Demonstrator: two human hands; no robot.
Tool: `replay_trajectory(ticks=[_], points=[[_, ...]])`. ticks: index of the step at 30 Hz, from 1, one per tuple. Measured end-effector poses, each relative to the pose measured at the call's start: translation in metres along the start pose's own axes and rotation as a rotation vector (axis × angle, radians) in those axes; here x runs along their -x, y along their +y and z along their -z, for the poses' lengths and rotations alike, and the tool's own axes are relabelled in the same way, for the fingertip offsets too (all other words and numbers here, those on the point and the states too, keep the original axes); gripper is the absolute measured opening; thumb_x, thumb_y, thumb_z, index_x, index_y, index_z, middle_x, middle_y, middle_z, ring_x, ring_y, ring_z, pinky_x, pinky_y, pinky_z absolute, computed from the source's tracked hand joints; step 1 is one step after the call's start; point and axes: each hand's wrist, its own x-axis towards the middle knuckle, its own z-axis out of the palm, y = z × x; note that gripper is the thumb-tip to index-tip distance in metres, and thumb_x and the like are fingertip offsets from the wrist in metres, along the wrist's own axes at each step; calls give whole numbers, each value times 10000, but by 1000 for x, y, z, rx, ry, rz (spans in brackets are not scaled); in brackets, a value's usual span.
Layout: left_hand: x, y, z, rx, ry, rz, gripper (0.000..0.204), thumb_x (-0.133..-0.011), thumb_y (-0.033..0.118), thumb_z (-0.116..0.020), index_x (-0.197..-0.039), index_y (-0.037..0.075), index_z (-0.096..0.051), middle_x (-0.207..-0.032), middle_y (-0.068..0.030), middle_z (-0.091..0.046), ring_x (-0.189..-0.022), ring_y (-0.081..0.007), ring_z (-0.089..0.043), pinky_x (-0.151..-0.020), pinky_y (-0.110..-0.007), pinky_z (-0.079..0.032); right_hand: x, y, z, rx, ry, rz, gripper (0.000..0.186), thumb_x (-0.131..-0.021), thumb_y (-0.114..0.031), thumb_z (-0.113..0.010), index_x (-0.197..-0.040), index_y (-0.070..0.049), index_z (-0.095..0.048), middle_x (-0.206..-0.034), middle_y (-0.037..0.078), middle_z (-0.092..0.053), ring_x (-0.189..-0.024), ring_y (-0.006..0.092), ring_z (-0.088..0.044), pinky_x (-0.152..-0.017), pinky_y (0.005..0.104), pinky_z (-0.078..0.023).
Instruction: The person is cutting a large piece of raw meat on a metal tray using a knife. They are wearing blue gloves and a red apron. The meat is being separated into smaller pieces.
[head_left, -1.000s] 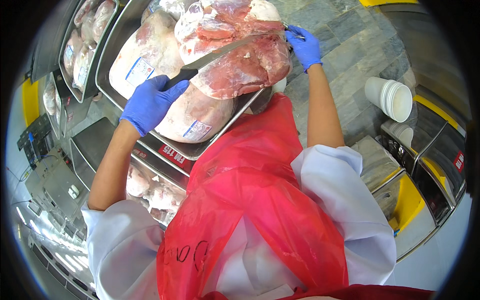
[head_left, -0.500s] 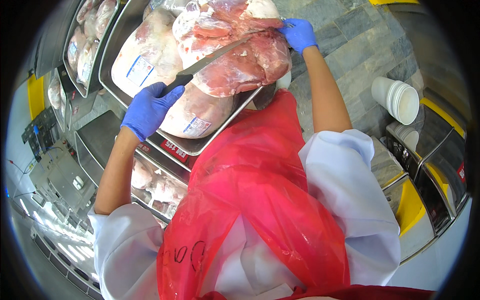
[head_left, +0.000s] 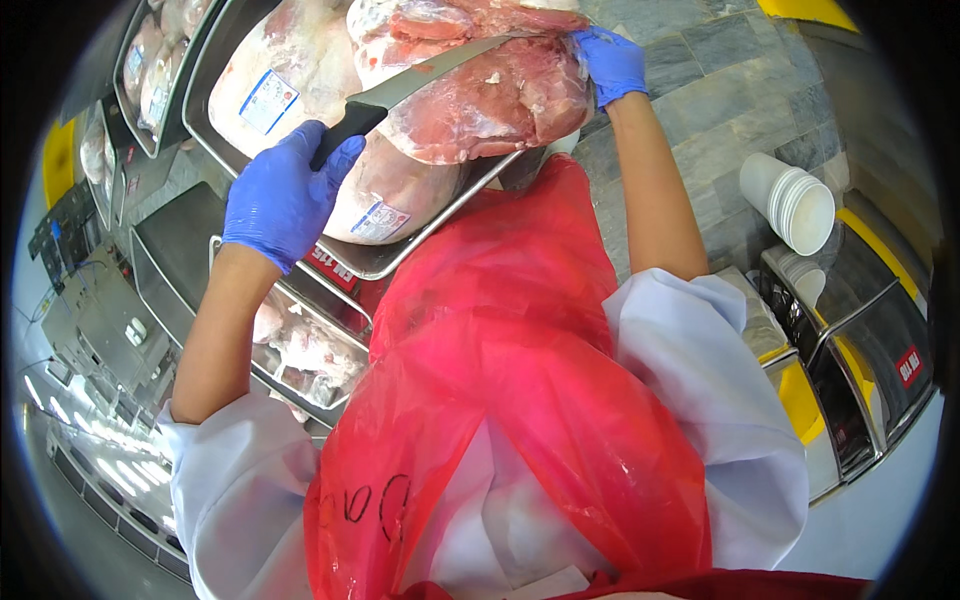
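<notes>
Fingers of my blue-gloved left hand [head_left: 280, 196] wrap the black-handled steel knife [head_left: 430, 74], which points two o'clock over the raw red-and-white meat slab [head_left: 490, 110], cropped at twelve. At its three-o'clock edge, my blue-gloved right hand [head_left: 612, 66] hides its fingertips; I can't tell their grip.

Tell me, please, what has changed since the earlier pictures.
The left hand has drawn the knife leftward: its visible tip, near the right hand a second ago, now ends short of it on the raw meat. Its hold remains, and the right hand stays at the meat's right edge.
</notes>
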Motion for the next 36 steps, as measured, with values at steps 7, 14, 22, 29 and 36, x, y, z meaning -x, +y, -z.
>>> replay_trajectory(ticks=[7, 14, 22, 29, 36], points=[[-18, 21, 18, -74, -125, -27, 529, -965, 511, -506, -1105, 14, -625, -986, -270, -662, -963, -438, -629, -813, -481, -496, 27, -8, -22, 341, 307, 269, 201, -857, -174, -678, -923, 7, -737, -815, 168, -714, -708, 254, -667, -689, 354, -515], [-7, 23, -72, 18, 53, 84, 477, -962, 512, -502, -1062, 50, -563, -946, -269, -658, -914, -459, -626, -781, -529, -494, 32, 1, -29, 366, 364, 333, 197, -856, -157, -675, -943, 9, -735, -869, 207, -713, -764, 308, -685, -721, 378, -519], [1, 42, -187, 431, 89, 227, 491, -968, 462, -517, -1224, 46, -466, -974, -304, -652, -877, -496, -625, -765, -547, -489, 41, 5, -27, 214, 376, 194, 174, -838, -111, -687, -938, 21, -741, -839, 166, -729, -748, 233, -683, -721, 348, -526], [12, 24, -151, 677, -45, 246, 545, -955, 509, -545, -1216, 30, -546, -1014, -298, -656, -962, -435, -644, -820, -479, -491, 19, 13, -16, 229, 291, 189, 175, -844, -108, -681, -942, 24, -743, -821, 129, -735, -739, 192, -676, -716, 331, -529], [54, -24, -53, 408, 291, -117, 446, -921, 188, -685, -1345, 108, -575, -1075, -166, -702, -944, -215, -689, -810, -335, -514, 30, -2, -11, 238, 259, 150, 190, -855, -135, -673, -941, 20, -743, -837, 109, -735, -751, 174, -668, -719, 312, -525]])
